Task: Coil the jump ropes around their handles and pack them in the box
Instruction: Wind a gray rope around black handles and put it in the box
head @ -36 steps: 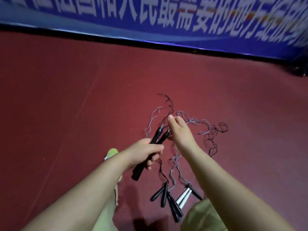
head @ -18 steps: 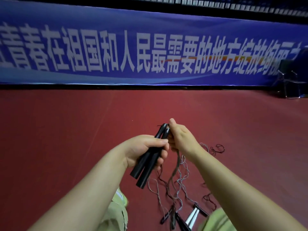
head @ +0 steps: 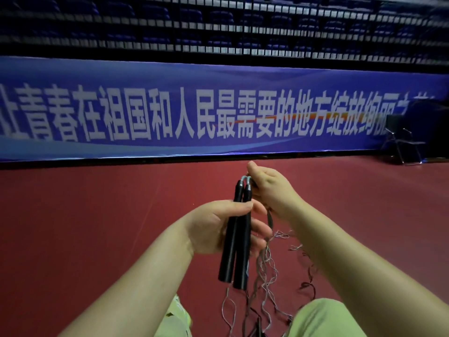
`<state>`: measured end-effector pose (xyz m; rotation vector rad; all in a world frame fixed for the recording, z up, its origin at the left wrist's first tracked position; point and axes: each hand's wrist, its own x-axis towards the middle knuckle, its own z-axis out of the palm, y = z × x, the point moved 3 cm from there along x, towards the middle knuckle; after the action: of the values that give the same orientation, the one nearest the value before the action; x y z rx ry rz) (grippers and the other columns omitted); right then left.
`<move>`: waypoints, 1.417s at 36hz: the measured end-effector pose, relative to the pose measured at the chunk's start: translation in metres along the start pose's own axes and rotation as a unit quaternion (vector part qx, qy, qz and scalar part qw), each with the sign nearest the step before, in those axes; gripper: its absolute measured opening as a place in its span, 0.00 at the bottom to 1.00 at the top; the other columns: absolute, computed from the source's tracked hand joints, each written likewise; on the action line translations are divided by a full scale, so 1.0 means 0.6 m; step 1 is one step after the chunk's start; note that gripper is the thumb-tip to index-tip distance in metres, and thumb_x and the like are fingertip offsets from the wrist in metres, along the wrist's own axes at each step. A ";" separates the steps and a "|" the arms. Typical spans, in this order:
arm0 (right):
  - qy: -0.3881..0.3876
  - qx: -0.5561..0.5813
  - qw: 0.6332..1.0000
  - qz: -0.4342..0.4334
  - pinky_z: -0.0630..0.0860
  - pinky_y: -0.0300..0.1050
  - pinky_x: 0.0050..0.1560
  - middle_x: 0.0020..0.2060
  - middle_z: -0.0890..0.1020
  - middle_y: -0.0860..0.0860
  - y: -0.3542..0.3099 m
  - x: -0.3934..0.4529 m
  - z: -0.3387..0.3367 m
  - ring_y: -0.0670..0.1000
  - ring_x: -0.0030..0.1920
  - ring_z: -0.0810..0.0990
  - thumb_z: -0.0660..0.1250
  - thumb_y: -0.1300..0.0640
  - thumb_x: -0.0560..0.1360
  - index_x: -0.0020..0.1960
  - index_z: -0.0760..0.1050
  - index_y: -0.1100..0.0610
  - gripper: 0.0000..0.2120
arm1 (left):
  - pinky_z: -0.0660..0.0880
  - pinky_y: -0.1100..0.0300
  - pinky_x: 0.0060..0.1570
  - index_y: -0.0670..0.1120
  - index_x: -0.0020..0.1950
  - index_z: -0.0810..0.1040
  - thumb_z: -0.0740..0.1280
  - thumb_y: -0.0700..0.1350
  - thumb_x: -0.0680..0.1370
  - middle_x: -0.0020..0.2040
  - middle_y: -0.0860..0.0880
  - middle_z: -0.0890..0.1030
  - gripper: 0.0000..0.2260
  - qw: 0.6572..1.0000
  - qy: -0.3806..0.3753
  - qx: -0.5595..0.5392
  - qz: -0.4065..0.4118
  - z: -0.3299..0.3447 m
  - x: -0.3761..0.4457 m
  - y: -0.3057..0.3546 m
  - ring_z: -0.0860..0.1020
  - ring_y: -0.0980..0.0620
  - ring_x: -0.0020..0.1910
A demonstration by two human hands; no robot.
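Upright, two black handles (head: 237, 235) sit gripped in the left hand (head: 218, 227); right hand (head: 272, 188) pinches their thin, kinked rope (head: 264, 263).

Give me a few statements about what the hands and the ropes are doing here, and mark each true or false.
1. The left hand grips two black cylindrical handles side by side. True.
2. The right hand rests flat on the red floor. False: it is raised, pinching the rope near the handle tops.
3. Thin tangled cords hang below the hands. True.
4. A cardboard box stands beside the knees. False: no box is in view.
5. A blue banner with white characters runs behind. True.
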<state>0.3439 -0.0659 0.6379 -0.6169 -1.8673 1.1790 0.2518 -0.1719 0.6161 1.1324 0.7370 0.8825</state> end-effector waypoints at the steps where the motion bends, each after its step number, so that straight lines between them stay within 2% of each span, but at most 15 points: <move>1: -0.009 0.023 1.000 0.013 0.56 0.39 0.25 0.24 0.65 0.47 -0.008 -0.004 0.000 0.46 0.24 0.60 0.55 0.45 0.82 0.35 0.66 0.56 0.21 | 0.79 0.54 0.41 0.45 0.45 0.78 0.67 0.47 0.74 0.39 0.46 0.80 0.06 1.000 0.021 -0.013 0.005 0.010 -0.004 0.005 0.80 0.49 0.35; 5: -0.046 0.070 0.996 0.033 0.55 0.38 0.24 0.23 0.63 0.47 -0.043 -0.025 -0.004 0.46 0.23 0.57 0.51 0.42 0.82 0.31 0.64 0.54 0.24 | 0.77 0.59 0.31 0.45 0.41 0.72 0.64 0.48 0.71 0.31 0.51 0.74 0.07 0.991 0.113 -0.016 0.071 0.038 -0.022 0.031 0.73 0.56 0.26; 10: -0.088 0.044 0.995 -0.003 0.59 0.40 0.27 0.25 0.67 0.50 -0.086 -0.057 -0.005 0.47 0.24 0.62 0.47 0.40 0.82 0.36 0.69 0.58 0.27 | 0.72 0.66 0.27 0.46 0.42 0.70 0.66 0.48 0.75 0.30 0.53 0.70 0.08 0.984 0.086 -0.017 0.153 0.062 -0.035 0.080 0.69 0.59 0.25; 14: -0.120 -0.018 0.992 -0.043 0.62 0.41 0.27 0.27 0.69 0.51 -0.102 -0.076 -0.010 0.48 0.25 0.65 0.44 0.32 0.75 0.47 0.69 0.70 0.40 | 0.71 0.66 0.25 0.45 0.40 0.77 0.65 0.45 0.72 0.28 0.53 0.69 0.04 0.974 0.058 -0.044 0.214 0.071 -0.035 0.107 0.68 0.59 0.23; 16: -0.137 -0.054 0.988 -0.055 0.62 0.41 0.27 0.28 0.69 0.52 -0.105 -0.085 -0.013 0.47 0.26 0.63 0.42 0.30 0.73 0.53 0.69 0.72 0.43 | 0.70 0.67 0.23 0.45 0.45 0.83 0.64 0.43 0.72 0.28 0.53 0.67 0.08 0.973 0.053 -0.047 0.222 0.071 -0.036 0.112 0.67 0.59 0.23; 20: -0.148 -0.158 0.974 -0.063 0.61 0.44 0.30 0.30 0.67 0.56 -0.121 -0.100 -0.015 0.49 0.27 0.62 0.40 0.22 0.68 0.53 0.71 0.72 0.53 | 0.67 0.67 0.22 0.48 0.62 0.75 0.62 0.41 0.72 0.27 0.53 0.65 0.19 0.976 0.066 -0.020 0.206 0.060 -0.039 0.110 0.65 0.59 0.22; 23: -0.149 -0.214 0.964 -0.048 0.62 0.42 0.31 0.27 0.68 0.49 -0.138 -0.118 -0.014 0.46 0.25 0.63 0.39 0.28 0.74 0.43 0.79 0.51 0.37 | 0.67 0.67 0.22 0.48 0.65 0.73 0.64 0.36 0.73 0.27 0.52 0.64 0.21 0.975 0.116 0.017 0.189 0.051 -0.038 0.109 0.65 0.58 0.22; 25: -0.138 -0.256 0.957 -0.023 0.64 0.42 0.34 0.29 0.70 0.46 -0.149 -0.128 -0.016 0.44 0.27 0.67 0.45 0.35 0.78 0.48 0.76 0.50 0.26 | 0.67 0.65 0.24 0.48 0.66 0.72 0.61 0.34 0.77 0.28 0.51 0.65 0.19 0.966 0.173 0.084 0.174 0.043 -0.038 0.109 0.65 0.57 0.24; 27: -0.139 -0.317 0.938 -0.018 0.67 0.43 0.35 0.33 0.71 0.50 -0.155 -0.134 -0.023 0.47 0.30 0.69 0.54 0.42 0.81 0.51 0.73 0.59 0.20 | 0.67 0.61 0.27 0.49 0.66 0.72 0.61 0.34 0.78 0.29 0.51 0.67 0.19 0.933 0.252 0.201 0.163 0.031 -0.038 0.112 0.66 0.55 0.26; 31: -0.123 -0.396 0.910 -0.025 0.72 0.48 0.34 0.34 0.74 0.53 -0.158 -0.138 -0.042 0.49 0.31 0.72 0.61 0.55 0.80 0.51 0.75 0.61 0.09 | 0.67 0.60 0.33 0.53 0.64 0.75 0.66 0.42 0.76 0.33 0.50 0.74 0.17 0.763 0.370 0.519 0.109 0.005 -0.044 0.119 0.71 0.52 0.30; 37: -0.073 -0.446 0.888 -0.089 0.64 0.39 0.32 0.41 0.80 0.53 -0.168 -0.136 -0.053 0.46 0.34 0.71 0.62 0.56 0.80 0.53 0.79 0.58 0.09 | 0.68 0.60 0.34 0.59 0.55 0.77 0.68 0.50 0.75 0.38 0.54 0.77 0.09 0.715 0.307 0.628 0.003 0.007 -0.033 0.105 0.73 0.55 0.32; 41: -0.068 -0.379 0.911 -0.149 0.67 0.32 0.31 0.34 0.78 0.42 -0.191 -0.136 -0.046 0.39 0.30 0.72 0.66 0.57 0.78 0.48 0.81 0.52 0.05 | 0.71 0.60 0.38 0.61 0.48 0.78 0.69 0.49 0.75 0.34 0.60 0.77 0.06 0.771 0.188 0.608 -0.022 0.027 -0.034 0.092 0.73 0.58 0.32; 44: -0.065 -0.268 0.949 -0.153 0.69 0.32 0.32 0.33 0.77 0.42 -0.197 -0.122 -0.052 0.38 0.30 0.72 0.68 0.58 0.77 0.43 0.78 0.53 0.04 | 0.70 0.58 0.36 0.55 0.49 0.79 0.69 0.46 0.75 0.30 0.57 0.74 0.05 0.817 0.127 0.563 0.004 0.046 -0.037 0.084 0.72 0.55 0.31; 48: -0.107 -0.078 0.990 -0.056 0.63 0.35 0.24 0.28 0.76 0.48 -0.166 -0.098 -0.052 0.44 0.25 0.69 0.68 0.60 0.76 0.40 0.76 0.55 0.06 | 0.70 0.58 0.35 0.47 0.50 0.78 0.67 0.41 0.73 0.28 0.52 0.72 0.06 0.875 0.076 0.474 0.055 0.063 -0.042 0.078 0.70 0.53 0.29; 51: -0.159 0.051 0.986 -0.002 0.58 0.34 0.21 0.24 0.73 0.48 -0.137 -0.093 -0.043 0.43 0.22 0.65 0.68 0.57 0.74 0.37 0.72 0.56 0.09 | 0.70 0.60 0.32 0.49 0.48 0.80 0.66 0.39 0.71 0.27 0.50 0.70 0.09 0.926 0.018 0.359 0.118 0.072 -0.043 0.073 0.68 0.53 0.27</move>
<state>0.3977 -0.1311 0.6959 -0.3837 -2.0529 1.4267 0.2674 -0.2062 0.6713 1.8900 1.0089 0.8538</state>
